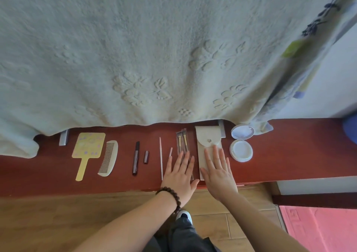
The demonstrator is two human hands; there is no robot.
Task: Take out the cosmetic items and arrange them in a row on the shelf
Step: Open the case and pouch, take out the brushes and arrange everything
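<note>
- Both hands are flat, fingers spread, not gripping anything. Left hand (180,171) lies on the packaged brushes (182,141); right hand (217,169) presses the beige pouch (207,138).
- Everything's lined up on the red-brown shelf (289,151), between its front edge and the blanket (135,58) hanging over the back edge.
- Toward the left end: yellow hand mirror (87,148), comb (109,157), dark mascara tube (136,158), small lipstick (146,156), two thin sticks (160,155).
- Open white compact (241,142) sits just right of the pouch.
</note>
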